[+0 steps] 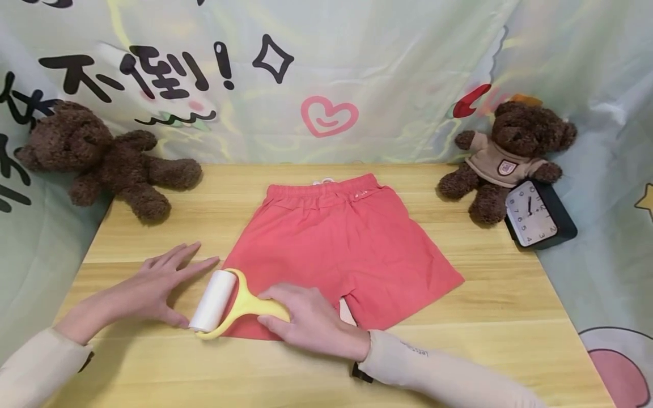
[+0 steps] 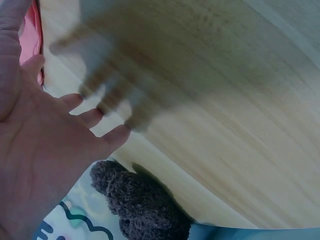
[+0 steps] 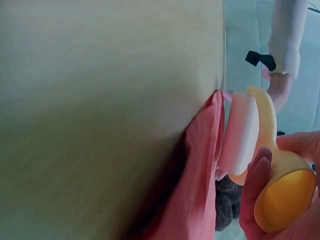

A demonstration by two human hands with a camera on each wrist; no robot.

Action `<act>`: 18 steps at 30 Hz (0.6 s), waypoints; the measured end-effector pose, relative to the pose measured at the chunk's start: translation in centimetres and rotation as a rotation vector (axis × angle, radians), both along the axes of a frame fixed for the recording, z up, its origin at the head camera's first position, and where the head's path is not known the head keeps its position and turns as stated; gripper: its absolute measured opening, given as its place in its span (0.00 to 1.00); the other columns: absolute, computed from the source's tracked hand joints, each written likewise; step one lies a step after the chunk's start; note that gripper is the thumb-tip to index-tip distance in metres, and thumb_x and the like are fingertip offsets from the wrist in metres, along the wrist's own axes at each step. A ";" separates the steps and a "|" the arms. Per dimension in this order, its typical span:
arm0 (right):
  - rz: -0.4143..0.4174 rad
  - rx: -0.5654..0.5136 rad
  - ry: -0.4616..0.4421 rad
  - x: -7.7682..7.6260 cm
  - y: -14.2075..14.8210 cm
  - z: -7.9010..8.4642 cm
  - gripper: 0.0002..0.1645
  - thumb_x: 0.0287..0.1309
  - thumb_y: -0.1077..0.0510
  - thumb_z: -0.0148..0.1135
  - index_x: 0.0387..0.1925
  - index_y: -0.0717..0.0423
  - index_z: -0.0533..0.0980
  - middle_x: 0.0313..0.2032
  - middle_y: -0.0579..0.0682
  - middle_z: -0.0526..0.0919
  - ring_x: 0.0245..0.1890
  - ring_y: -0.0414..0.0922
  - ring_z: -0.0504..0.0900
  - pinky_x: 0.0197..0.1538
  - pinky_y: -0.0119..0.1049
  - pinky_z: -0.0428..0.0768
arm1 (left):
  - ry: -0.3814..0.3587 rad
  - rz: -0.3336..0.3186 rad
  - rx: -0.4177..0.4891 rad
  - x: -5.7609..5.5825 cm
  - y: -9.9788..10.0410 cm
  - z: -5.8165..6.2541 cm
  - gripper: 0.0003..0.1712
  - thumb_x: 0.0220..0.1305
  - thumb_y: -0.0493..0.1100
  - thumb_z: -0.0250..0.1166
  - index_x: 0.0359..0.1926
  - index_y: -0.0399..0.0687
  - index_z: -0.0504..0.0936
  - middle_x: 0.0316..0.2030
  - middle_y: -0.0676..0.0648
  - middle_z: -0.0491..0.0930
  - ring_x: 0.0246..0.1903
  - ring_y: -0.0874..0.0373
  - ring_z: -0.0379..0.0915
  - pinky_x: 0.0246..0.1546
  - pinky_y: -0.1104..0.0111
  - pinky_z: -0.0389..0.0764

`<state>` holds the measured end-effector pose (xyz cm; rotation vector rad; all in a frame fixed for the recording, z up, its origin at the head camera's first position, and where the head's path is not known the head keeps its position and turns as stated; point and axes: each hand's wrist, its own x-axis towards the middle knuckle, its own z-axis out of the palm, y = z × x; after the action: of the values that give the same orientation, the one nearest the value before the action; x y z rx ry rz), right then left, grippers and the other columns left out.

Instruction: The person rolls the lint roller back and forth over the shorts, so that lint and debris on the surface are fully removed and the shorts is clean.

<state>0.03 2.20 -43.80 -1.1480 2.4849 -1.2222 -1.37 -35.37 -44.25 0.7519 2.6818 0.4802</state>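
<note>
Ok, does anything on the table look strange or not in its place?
Yes: the left bear lies tipped sideways, while the right bear sits more upright. The clock beside it looks askew, its dial turned with 10 near the top. The red shorts show no obvious damage.

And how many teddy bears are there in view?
2. One brown bear is at the far left of the table; the other bear, wearing a beige top, is at the far right, beside the clock.
</note>
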 end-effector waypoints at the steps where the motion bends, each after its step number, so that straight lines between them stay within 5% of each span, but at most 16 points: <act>1: -0.001 0.004 0.008 0.1 -0.2 0.0 0.16 0.70 0.52 0.76 0.56 0.45 0.86 0.47 0.36 0.86 0.37 0.30 0.74 0.38 0.22 0.72 | 0.000 0.004 -0.006 0.1 -0.1 0.0 0.73 0.43 0.74 0.85 0.87 0.72 0.58 0.85 0.33 0.46 0.79 0.25 0.46 0.59 0.20 0.59; 5: 0.000 0.016 0.041 0.3 -1.1 0.1 0.17 0.70 0.52 0.76 0.57 0.45 0.85 0.48 0.37 0.86 0.39 0.29 0.74 0.39 0.21 0.72 | 0.015 0.006 -0.013 0.4 -0.2 0.0 0.73 0.43 0.69 0.88 0.87 0.72 0.59 0.84 0.32 0.47 0.78 0.23 0.47 0.58 0.20 0.60; 18: 0.032 0.081 0.081 0.3 -0.7 -0.3 0.19 0.72 0.53 0.73 0.61 0.48 0.85 0.47 0.39 0.85 0.42 0.31 0.79 0.45 0.23 0.77 | 0.084 0.002 0.001 0.4 -0.1 0.2 0.71 0.46 0.81 0.79 0.87 0.70 0.59 0.83 0.30 0.50 0.77 0.22 0.49 0.57 0.20 0.59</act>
<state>0.34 1.46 -44.07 -1.2356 2.5381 -1.0764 -0.93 -35.52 -44.01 0.7863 2.7607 0.4603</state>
